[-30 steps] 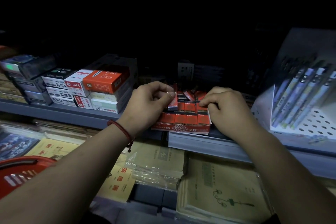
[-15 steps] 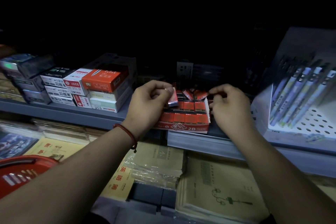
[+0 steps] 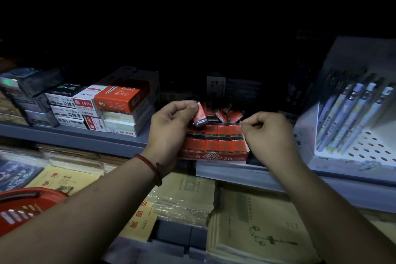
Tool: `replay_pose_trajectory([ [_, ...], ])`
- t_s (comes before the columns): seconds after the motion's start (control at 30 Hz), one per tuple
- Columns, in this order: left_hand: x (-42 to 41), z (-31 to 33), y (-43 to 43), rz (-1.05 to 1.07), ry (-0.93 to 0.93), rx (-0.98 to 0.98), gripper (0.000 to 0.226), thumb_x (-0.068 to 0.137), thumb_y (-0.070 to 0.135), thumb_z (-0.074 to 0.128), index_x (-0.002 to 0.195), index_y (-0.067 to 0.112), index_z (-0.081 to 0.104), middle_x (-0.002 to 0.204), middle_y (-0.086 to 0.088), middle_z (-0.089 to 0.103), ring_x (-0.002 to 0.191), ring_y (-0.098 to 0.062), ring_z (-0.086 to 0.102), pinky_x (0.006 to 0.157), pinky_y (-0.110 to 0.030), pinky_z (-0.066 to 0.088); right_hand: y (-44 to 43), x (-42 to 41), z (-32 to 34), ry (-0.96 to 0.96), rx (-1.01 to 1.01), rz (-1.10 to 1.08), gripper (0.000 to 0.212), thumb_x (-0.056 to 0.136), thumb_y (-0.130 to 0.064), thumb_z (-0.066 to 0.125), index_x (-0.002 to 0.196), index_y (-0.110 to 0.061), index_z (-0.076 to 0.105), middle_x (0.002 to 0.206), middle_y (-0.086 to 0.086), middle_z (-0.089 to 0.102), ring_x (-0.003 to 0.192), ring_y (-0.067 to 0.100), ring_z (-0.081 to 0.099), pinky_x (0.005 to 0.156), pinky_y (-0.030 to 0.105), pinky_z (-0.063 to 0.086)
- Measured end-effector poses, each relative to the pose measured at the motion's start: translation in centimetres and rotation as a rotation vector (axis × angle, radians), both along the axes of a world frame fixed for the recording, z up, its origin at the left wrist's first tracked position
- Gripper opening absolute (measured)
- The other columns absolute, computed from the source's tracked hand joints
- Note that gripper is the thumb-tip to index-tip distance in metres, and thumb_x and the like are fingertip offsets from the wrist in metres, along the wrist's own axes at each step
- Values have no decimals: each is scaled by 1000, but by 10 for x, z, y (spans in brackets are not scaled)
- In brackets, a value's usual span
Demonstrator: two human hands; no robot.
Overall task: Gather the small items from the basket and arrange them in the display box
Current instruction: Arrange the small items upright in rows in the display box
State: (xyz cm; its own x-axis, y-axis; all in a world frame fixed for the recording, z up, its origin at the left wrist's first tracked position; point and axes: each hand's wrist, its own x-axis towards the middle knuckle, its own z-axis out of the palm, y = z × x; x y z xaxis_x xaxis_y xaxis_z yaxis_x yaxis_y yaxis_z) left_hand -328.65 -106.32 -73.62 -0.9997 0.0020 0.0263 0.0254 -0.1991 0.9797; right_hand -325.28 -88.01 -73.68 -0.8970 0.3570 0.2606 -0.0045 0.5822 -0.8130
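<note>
A red display box [image 3: 214,156] marked 2B sits on the shelf edge, filled with rows of small red and black packets; several more packets [image 3: 222,113] lie loose at its back. My left hand [image 3: 171,126] holds one small red packet [image 3: 200,117] above the box's left side, pinched between thumb and fingers. Curled at the box's right wall is my right hand [image 3: 270,133], fingertips pinched together, and nothing shows in it. The red basket [image 3: 25,206] is at the lower left; its contents are hidden.
Stacked stationery boxes [image 3: 107,107] stand on the grey shelf [image 3: 85,137] to the left. A white pen display [image 3: 353,118] stands at the right. Notebooks [image 3: 257,229] in plastic lie on the lower shelf. The back of the shelf is dark.
My left hand has lifted a red packet up and clear of the box. My right hand has drawn back from the loose packets to the box's right edge.
</note>
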Motion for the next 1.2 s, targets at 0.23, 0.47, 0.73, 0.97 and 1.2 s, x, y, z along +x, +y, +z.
replay_pose_trajectory([
  [0.23, 10, 3, -3, -10, -33, -7, 17, 96, 22, 65, 108, 13, 73, 97, -10, 78, 89, -27, 76, 76, -42, 64, -1, 10, 6, -35, -12, 8, 18, 91, -12, 64, 74, -15, 70, 63, 7, 69, 54, 16, 60, 42, 18, 42],
  [0.47, 19, 6, -3, -30, -62, 52, 19, 95, 20, 65, 108, 9, 73, 99, -12, 78, 89, -28, 75, 67, -35, 63, -2, 14, 7, -36, -53, 23, 21, 90, -12, 68, 69, -9, 65, 51, 2, 61, 44, 7, 51, 40, 14, 37],
  [0.73, 34, 2, 2, -6, -85, 60, 17, 91, 23, 66, 102, 13, 74, 97, -14, 77, 95, -38, 72, 83, -59, 57, 1, 20, 5, -32, 27, -16, 23, 82, -12, 77, 64, -19, 65, 52, -8, 65, 57, 0, 62, 46, 11, 43],
  [0.97, 39, 5, 8, 22, -45, 5, 14, 93, 21, 65, 100, 14, 74, 90, -10, 78, 84, -27, 73, 76, -54, 60, -3, 21, -3, -1, 10, -52, 24, 82, -12, 75, 65, -22, 61, 57, -7, 66, 54, 2, 63, 47, 20, 50],
  [1.2, 40, 4, 9, 40, -28, -37, 14, 94, 22, 65, 101, 14, 74, 90, -8, 78, 84, -25, 75, 71, -42, 62, -5, 20, -9, 63, 30, -39, 24, 84, -10, 74, 66, -19, 60, 54, -6, 61, 57, 5, 61, 52, 23, 49],
])
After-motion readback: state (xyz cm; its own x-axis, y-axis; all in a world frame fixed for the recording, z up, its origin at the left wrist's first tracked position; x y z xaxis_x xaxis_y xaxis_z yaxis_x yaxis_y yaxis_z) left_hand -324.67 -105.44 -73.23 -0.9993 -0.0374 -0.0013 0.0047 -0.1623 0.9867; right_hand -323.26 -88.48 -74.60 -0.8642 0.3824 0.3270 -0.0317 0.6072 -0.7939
